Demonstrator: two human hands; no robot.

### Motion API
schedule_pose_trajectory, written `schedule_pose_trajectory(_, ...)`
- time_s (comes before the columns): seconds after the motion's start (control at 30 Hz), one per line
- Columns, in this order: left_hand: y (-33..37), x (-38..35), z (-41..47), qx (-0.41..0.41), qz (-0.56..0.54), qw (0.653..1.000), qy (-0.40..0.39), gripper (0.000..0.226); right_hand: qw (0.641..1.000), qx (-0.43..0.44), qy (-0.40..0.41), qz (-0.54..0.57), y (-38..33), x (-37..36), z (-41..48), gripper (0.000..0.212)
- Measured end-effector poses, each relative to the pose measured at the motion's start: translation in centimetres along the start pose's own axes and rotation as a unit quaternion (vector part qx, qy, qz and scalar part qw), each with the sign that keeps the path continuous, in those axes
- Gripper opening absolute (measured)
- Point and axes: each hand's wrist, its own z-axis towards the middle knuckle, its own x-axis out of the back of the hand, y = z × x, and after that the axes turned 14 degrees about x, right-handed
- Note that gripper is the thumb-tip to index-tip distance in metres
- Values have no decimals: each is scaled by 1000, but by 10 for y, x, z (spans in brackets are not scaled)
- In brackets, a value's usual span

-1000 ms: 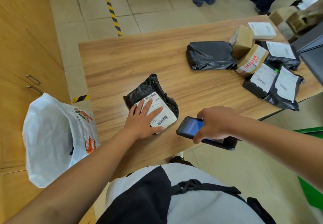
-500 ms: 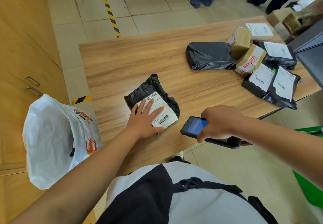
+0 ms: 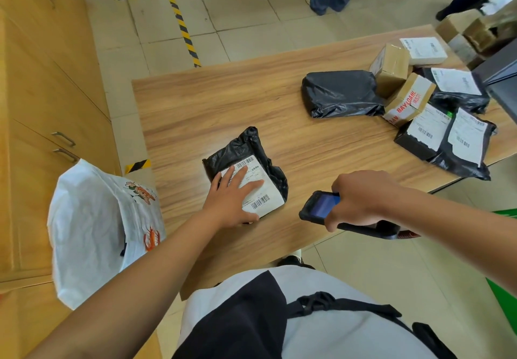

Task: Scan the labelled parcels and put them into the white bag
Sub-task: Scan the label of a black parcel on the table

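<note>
Head-camera view: nearest the wearer, the right hand (image 3: 361,197) was clamped around a black handheld scanner (image 3: 321,208), its lit screen facing up at the tabletop's (image 3: 195,112) near edge. Just beside it, the left hand (image 3: 233,199) lay flat with fingers spread on the white label of a black parcel (image 3: 246,173), pinning it rather than gripping it. Left of the tabletop, the white bag (image 3: 92,227) stood open on the floor, well apart from the parcel. Farther back, a heap of unsorted parcels (image 3: 419,106), black mailers and brown boxes, waited by the far right edge. Spread fingers covered part of the label, so a barcode read might have failed, though the lower barcode showed clear. Slick plastic could also have slipped on the carry to the bag.
</note>
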Motion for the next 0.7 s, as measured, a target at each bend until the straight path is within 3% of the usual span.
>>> schedule_pose_trajectory(0.17, -6, 22, -4, -1, 69, 997, -16, 84, 998, 18, -43, 39, 12, 6, -1, 55)
schedule_pose_trajectory(0.23, -11, 33, -7, 22, 112, 993, -25, 85, 993, 28, -54, 97, 20, 8, -1, 61)
schedule_pose_trajectory(0.3, -14, 41, -11, 72, 81, 994, -33, 76, 982, 41, -39, 181, 28, 6, 2, 61)
schedule_pose_trajectory(0.4, 1, 35, -21, 181, -59, 979, 66, 59, 934, 49, 15, 354, 33, -2, 9, 59)
schedule_pose_trajectory(0.47, 16, 25, -23, 246, -99, 957, 116, 77, 895, 39, 60, 441, 31, -8, 13, 61)
schedule_pose_trajectory(0.53, 26, 13, -23, 282, -76, 950, 112, 92, 855, 33, 94, 509, 26, -15, 16, 66)
schedule_pose_trajectory(0.63, 27, 5, -19, 317, -93, 939, 92, 98, 805, 27, 135, 576, 17, -20, 21, 69)
schedule_pose_trajectory(0.7, 26, 4, -18, 326, -105, 936, 84, 101, 776, 29, 148, 612, 12, -22, 24, 61)
